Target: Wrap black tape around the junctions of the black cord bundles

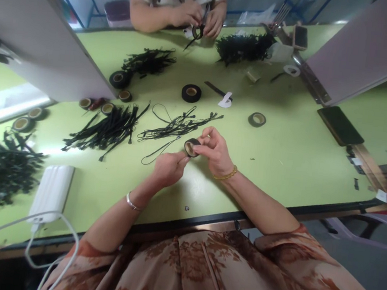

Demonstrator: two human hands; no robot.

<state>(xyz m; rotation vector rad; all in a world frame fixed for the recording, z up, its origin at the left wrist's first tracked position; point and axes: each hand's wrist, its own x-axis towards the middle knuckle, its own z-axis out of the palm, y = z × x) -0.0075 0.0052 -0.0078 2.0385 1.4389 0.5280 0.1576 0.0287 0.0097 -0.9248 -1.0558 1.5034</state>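
Note:
My right hand (217,153) is closed round a small roll of black tape (189,148), with the thumb at its cardboard core. Against the roll's lower left side, my left hand (170,168) has thumb and fingers pressed together in a pinch. What lies between those fingers is hidden. Just beyond my left hand, thin black looped cords (176,127) are spread on the green table (274,167). To their left lies a thicker bundle of black cords (112,127).
Across the table, a co-worker's hands (188,14) hold a tape roll and a dark strip. Other tape rolls (186,93) and black cord piles (150,62) lie around. A white power bank (51,190) trails a cable at left; a phone (340,126) lies right.

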